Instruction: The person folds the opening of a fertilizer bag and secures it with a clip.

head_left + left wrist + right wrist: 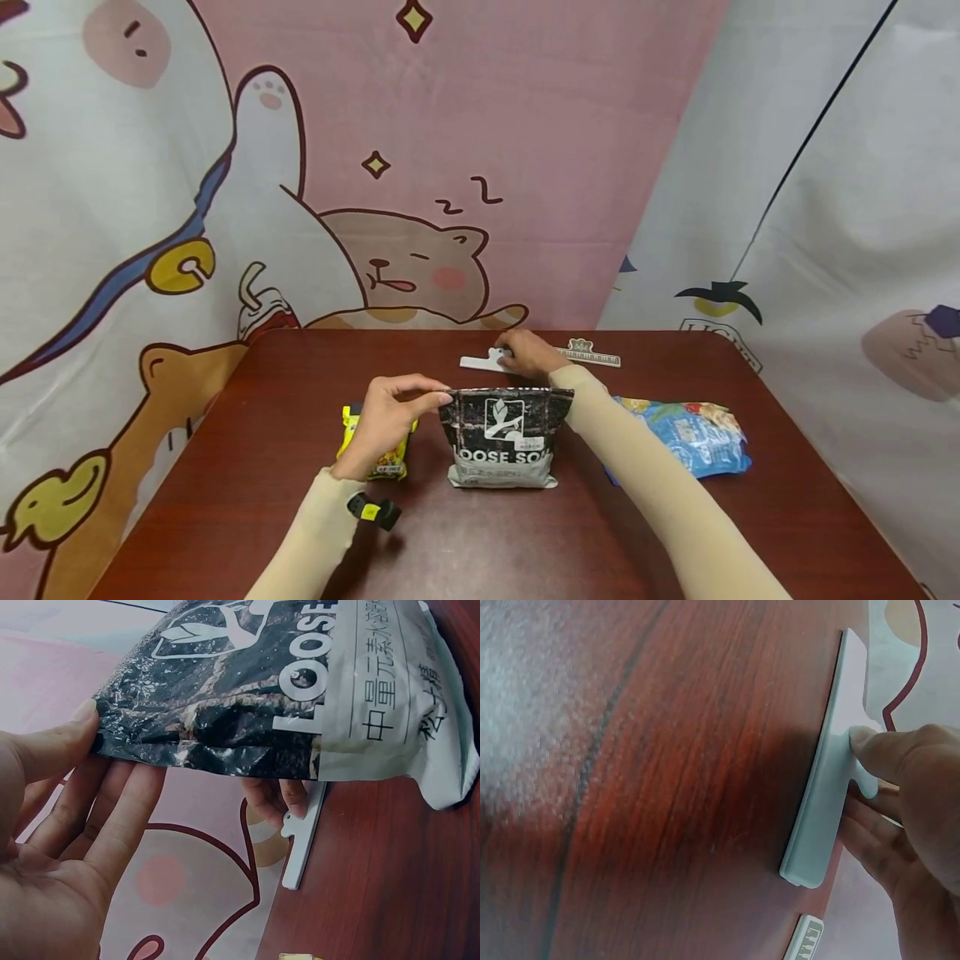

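Note:
A black and grey bag of loose soil stands upright on the table, its front facing me. My left hand pinches the bag's top left corner between thumb and fingers; the left wrist view shows the thumb on the dark film. Beyond the bag, my right hand reaches to the back of the table. It pinches the grip of a long white sealing clip, thumb on top and fingers beneath. In the head view the clip's right part is hidden by the hand.
A second clip with a ruler-like pattern lies right of the right hand. A yellow snack packet lies behind the left hand. A blue packet lies right, partly behind the right forearm. A printed cloth hangs behind the table.

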Demonstrator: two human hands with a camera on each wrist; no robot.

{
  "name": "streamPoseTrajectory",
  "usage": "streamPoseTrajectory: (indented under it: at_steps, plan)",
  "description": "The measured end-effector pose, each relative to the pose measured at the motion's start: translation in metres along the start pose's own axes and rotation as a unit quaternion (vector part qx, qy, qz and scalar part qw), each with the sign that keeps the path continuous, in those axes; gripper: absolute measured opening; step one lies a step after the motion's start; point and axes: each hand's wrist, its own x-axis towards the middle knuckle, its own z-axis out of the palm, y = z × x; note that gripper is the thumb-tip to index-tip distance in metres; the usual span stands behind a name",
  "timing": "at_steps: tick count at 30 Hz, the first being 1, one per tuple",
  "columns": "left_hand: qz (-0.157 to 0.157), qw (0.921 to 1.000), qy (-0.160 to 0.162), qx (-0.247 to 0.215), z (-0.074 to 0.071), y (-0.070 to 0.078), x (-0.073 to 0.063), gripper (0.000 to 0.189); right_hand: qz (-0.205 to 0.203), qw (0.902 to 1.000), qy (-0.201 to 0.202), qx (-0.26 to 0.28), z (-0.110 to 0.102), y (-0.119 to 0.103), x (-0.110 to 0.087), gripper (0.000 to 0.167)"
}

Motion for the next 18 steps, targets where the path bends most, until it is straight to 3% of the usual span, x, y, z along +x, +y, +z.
streamPoseTrajectory:
  at_steps: [9, 18]
  plan:
    - [0.000, 1.0000, -0.002, -0.003, -0.0006, -0.0002, -0.0010, 0.010, -0.001, 0.9998, 0.013, 0.012, -0.0004, -0.0028, -0.0016, 0.022]
    - [0.008, 1.0000, -0.003, 0.003, -0.0015, -0.0002, -0.0014, 0.010, -0.003, 0.9973, 0.030, 0.067, -0.0016, -0.0046, -0.0049, 0.012]
